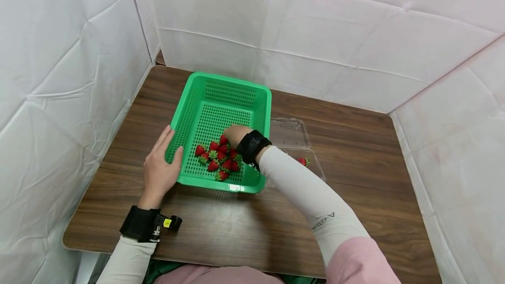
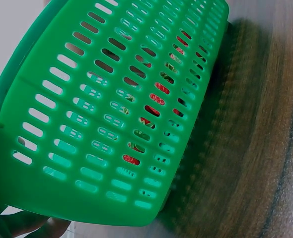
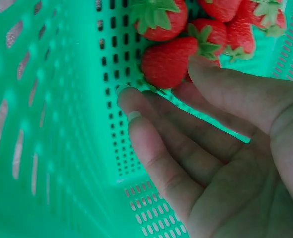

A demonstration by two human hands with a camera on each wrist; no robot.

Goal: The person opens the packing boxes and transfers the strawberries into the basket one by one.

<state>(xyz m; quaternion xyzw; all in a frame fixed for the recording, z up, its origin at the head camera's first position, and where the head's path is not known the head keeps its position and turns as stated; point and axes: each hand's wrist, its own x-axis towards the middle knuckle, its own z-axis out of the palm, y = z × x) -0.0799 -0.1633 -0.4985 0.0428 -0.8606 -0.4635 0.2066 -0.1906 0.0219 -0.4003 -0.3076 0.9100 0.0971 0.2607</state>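
Observation:
A green plastic basket [image 1: 229, 187] with slotted walls stands on the table. A heap of red strawberries [image 1: 221, 156] with green leaves lies in its near part. My left hand [image 1: 161, 165] holds the basket's left rim, thumb on the inner side and fingers along the outside. In the left wrist view, strawberries [image 2: 156, 99] show through the slots of the basket wall [image 2: 111, 104]. My right hand [image 3: 211, 144] is down inside the basket, with a strawberry [image 3: 169, 62] between thumb and index finger at the edge of the heap. Its other fingers stretch out beside that berry.
Right of the basket lies a clear plastic clamshell box [image 1: 289, 133] with its lid folded back, partly behind the basket and my right arm. A strawberry [image 1: 303, 161] shows in it. White padded walls [image 1: 315, 34] border the wooden table [image 1: 355, 157] behind and at both sides.

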